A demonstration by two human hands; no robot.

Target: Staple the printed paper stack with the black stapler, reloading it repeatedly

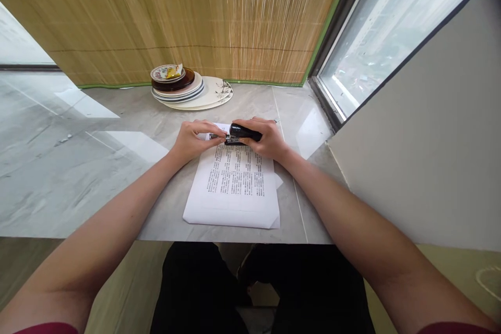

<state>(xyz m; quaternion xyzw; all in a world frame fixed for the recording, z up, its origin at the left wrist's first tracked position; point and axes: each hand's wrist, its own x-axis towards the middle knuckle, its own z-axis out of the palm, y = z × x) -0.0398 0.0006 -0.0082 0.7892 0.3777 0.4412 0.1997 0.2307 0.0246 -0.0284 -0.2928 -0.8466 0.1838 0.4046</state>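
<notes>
A black stapler (246, 132) lies across the far end of a stack of printed paper (235, 209), its metal inner track showing towards the left. My right hand (267, 136) is wrapped round the stapler's right part, thumb in front and fingers over the top. With thumb and fingertips, my left hand (198, 138) pinches a small metal piece (213, 136) at the stapler's left end. The fingers partly cover this piece, so I cannot tell whether it is part of the stapler or a strip of staples. The printed lines run lengthwise on the top sheet.
Stacked plates (178, 91) with a small yellow wrapper (174, 71) on top stand at the back of the grey marble-look ledge (109, 167). Behind them hangs a bamboo blind (188, 15). A window (364, 47) and a pale wall (430, 130) border the right side.
</notes>
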